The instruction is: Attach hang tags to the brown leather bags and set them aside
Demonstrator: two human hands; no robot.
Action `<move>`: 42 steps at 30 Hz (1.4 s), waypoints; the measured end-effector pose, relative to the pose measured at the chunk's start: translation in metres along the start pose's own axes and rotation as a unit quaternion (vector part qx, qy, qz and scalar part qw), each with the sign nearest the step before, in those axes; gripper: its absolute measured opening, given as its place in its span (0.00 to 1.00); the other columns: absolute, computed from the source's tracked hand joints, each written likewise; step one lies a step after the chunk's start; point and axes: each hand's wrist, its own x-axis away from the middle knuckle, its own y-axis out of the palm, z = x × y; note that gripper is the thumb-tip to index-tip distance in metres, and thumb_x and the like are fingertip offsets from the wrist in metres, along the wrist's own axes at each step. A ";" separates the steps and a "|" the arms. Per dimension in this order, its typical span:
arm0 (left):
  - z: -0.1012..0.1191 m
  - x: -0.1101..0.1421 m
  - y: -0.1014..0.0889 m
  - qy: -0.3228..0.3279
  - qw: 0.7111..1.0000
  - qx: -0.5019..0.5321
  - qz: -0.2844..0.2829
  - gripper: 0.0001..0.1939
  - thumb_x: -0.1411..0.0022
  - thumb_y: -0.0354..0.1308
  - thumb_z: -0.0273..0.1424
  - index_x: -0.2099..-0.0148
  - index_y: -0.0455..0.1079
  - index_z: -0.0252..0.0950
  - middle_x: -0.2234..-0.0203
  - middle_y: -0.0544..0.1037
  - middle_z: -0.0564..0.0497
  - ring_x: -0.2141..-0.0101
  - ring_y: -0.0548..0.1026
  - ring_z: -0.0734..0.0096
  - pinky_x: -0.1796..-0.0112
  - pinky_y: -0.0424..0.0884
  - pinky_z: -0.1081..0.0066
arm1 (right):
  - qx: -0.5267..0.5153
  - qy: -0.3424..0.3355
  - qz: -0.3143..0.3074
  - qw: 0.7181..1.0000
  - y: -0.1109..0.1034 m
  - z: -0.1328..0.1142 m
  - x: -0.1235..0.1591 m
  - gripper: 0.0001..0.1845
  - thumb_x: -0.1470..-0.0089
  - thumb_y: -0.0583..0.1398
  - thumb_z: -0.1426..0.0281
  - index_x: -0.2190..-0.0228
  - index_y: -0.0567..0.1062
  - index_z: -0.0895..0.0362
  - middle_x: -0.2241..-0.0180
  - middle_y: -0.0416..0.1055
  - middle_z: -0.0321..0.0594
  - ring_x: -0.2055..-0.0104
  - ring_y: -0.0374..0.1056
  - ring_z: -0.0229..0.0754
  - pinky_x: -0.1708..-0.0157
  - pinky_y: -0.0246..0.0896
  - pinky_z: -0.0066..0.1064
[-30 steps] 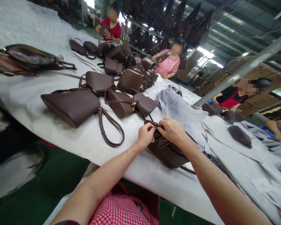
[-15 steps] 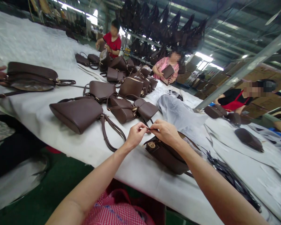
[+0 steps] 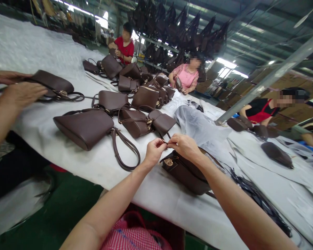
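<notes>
My left hand [image 3: 155,150] and my right hand [image 3: 184,146] meet above the table, fingertips pinched together on a thin dark strap. Most of this strap is hidden by the fingers. Just below my right hand lies a dark brown handbag [image 3: 185,178] on its side, with a round gold emblem [image 3: 169,162] near its left end. Beyond my hands is a small brown bag [image 3: 163,122] beside another brown handbag [image 3: 135,122] with gold fittings. Left of my left hand, a larger brown handbag [image 3: 85,126] rests with its looped handle [image 3: 122,152] on the white cover.
A co-worker's hands [image 3: 21,90] handle a brown bag [image 3: 52,83] at the left. Clear plastic [image 3: 198,121] and a heap of dark straps [image 3: 261,201] lie to the right. Several people stand across the white-covered table [image 3: 156,194]; a metal pole [image 3: 271,76] slants at right.
My hands stay pinched together in nearly the same place. The co-worker at left has brought a second hand onto their bag and turned it. The people across the table have shifted their bags.
</notes>
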 end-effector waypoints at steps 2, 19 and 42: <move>-0.002 -0.001 -0.002 -0.001 1.000 0.001 0.003 0.03 0.49 0.62 0.28 0.72 0.72 0.33 0.78 0.76 0.53 0.74 0.73 0.75 0.69 0.68 0.74 | -0.006 -0.003 -0.001 1.000 -0.001 0.001 0.000 0.11 0.41 0.58 0.68 0.66 0.81 0.54 0.63 0.76 0.38 0.61 0.69 0.40 0.68 0.53 0.27; 0.016 0.004 -0.001 -0.137 0.952 0.243 -0.125 0.08 0.55 0.61 0.25 0.71 0.65 0.35 0.69 0.82 0.47 0.64 0.77 0.66 0.62 0.66 0.70 | -0.047 0.037 0.064 0.996 0.018 -0.007 0.087 0.14 0.37 0.51 0.66 0.63 0.75 0.57 0.70 0.75 0.41 0.67 0.70 0.42 0.67 0.57 0.28; 0.022 0.000 -0.005 -0.167 0.952 0.198 -0.164 0.08 0.59 0.60 0.27 0.73 0.63 0.35 0.61 0.80 0.47 0.80 0.64 0.82 0.73 0.59 0.75 | 0.005 0.258 0.144 0.955 0.097 -0.024 0.106 0.28 0.39 0.54 0.64 0.40 0.59 0.59 0.55 0.73 0.51 0.59 0.74 0.49 0.67 0.69 0.33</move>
